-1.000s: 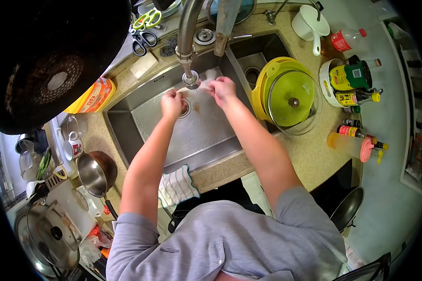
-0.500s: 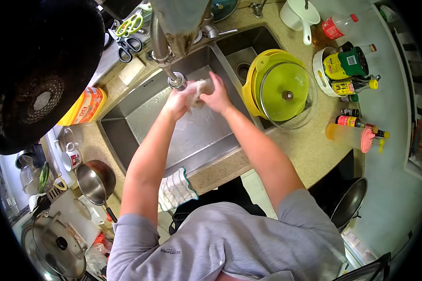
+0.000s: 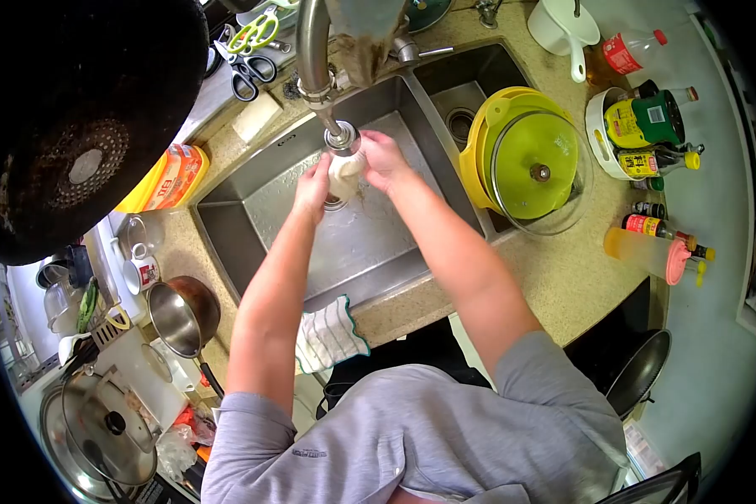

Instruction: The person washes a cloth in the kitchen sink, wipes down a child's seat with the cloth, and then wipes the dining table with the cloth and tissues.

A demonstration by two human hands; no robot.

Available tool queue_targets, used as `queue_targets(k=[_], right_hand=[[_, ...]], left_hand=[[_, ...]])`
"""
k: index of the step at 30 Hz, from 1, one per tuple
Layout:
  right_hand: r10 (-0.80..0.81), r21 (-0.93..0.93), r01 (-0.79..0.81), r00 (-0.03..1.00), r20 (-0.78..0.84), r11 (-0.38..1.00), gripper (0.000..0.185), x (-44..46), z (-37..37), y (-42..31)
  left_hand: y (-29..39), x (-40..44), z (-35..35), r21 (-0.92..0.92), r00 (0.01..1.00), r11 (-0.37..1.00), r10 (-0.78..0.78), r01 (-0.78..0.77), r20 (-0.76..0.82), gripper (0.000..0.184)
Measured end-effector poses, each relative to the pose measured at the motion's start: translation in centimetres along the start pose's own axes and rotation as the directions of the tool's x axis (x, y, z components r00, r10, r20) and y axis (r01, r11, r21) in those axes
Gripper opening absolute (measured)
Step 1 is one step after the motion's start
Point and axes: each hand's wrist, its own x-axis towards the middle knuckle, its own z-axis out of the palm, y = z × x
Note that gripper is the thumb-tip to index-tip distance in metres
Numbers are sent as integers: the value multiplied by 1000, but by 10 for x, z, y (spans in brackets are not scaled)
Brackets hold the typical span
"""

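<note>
A pale, wet cloth-like piece hangs between my two hands, just below the faucet head and over the large steel sink basin. My left hand pinches its left side with the fingers closed. At its upper right side, my right hand grips it, fingers bent around the edge. The drain lies partly hidden under the piece. Water drops dot the basin floor.
Yellow and green bowls with a glass lid sit over the small basin. Bottles line the right counter. A dark pan looms at upper left; a saucepan is below. A striped cloth hangs at the front edge.
The hands were apart, then came together at the pale piece bunched between them. Now it hangs longer and narrower under the faucet. The camera view has shifted slightly.
</note>
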Motion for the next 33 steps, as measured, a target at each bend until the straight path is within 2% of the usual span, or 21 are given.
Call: queue_targets(k=[1, 2, 3, 5, 6, 7, 8, 10, 11, 12, 13, 14, 15, 17, 19, 20, 21, 23, 27, 29, 33], right_hand=[[35, 64, -34, 999, -11, 997, 14, -5, 4, 3], [68, 126, -65, 997, -19, 990, 15, -9, 9, 7], [19, 98, -10, 996, -88, 995, 20, -14, 14, 18], [-152, -270, 110, 978, -142, 957, 22, -22, 17, 44], [-419, -609, 297, 905, -66, 735, 20, -15, 4, 64], [-652, -864, 338, 758, 16, 372, 24, -16, 2, 73], [-695, -891, 347, 717, 52, 291, 24, -10, -3, 75], [-769, -927, 352, 626, 130, 130, 27, -14, 14, 47], [-800, -937, 346, 575, 174, 46, 29, -13, 21, 33], [-822, -941, 335, 525, 222, -40, 32, -8, 21, 25], [-822, -941, 336, 525, 222, -40, 32, 8, 13, 26], [-696, -839, 389, 717, 16, 382, 34, 33, -2, 31], [-464, -598, 316, 880, -107, 737, 36, 35, -1, 22], [-460, -607, 313, 882, -99, 730, 41, 13, 1, 29], [-352, -314, 284, 918, -184, 906, 44, -2, 12, 47], [-124, -60, 120, 991, -53, 991, 37, 3, 0, 37], [5, 137, -7, 1000, 18, 991, 27, 2, -7, 27], [107, 298, -153, 980, 165, 942, 23, 2, -11, 20], [161, 174, -192, 971, 177, 966, 23, -11, -3, 14], [278, 184, -339, 915, 292, 922, 19, -5, -5, 14], [286, -38, -287, 917, 278, 957, 9, 3, 5, 16]], left_hand=[[1, -11, 10, -2, 1000, 1000, 2, -2, 1, 52], [2, -21, 21, -299, 986, 947, -76, 118, 146, 57], [4, -27, 26, -544, 946, 796, -107, 266, 306, 62], [-25, 16, 22, -738, 855, 562, 98, 374, 509, 62], [-17, 11, 27, -702, 811, 622, 178, 346, 557, 61], [-12, 5, 32, -667, 758, 678, 249, 309, 603, 59], [-14, 15, 36, -669, 760, 676, 249, 307, 601, 59], [-25, 50, 41, -673, 422, 663, 535, 327, 732, 56], [-13, 30, 48, -672, 421, 666, 535, 325, 733, 56], [11, -11, 61, -716, 752, 669, 361, 203, 551, 47], [24, -35, 69, -712, 956, 698, 151, 79, 253, 38], [14, -25, 70, -763, 954, 642, 175, 76, 243, 36], [19, -26, 72, -763, 953, 641, 175, 80, 246, 36], [28, -30, 71, -528, 998, 849, 29, 3, 52, 37], [37, -47, 69, -581, 999, 813, -32, 28, 4, 37], [21, -45, 55, -600, 998, 800, 42, 0, 56, 42], [5, -45, 38, -618, 987, 786, 116, -26, 107, 47], [-1, -56, 11, -644, 966, 762, 207, -62, 152, 52], [-23, -96, -43, -699, 987, 714, 135, -38, 84, 58], [-40, -103, -56, -690, 995, 722, 93, -48, 28, 61], [-67, -108, -57, -717, 998, 696, 1, 39, 56, 63]])
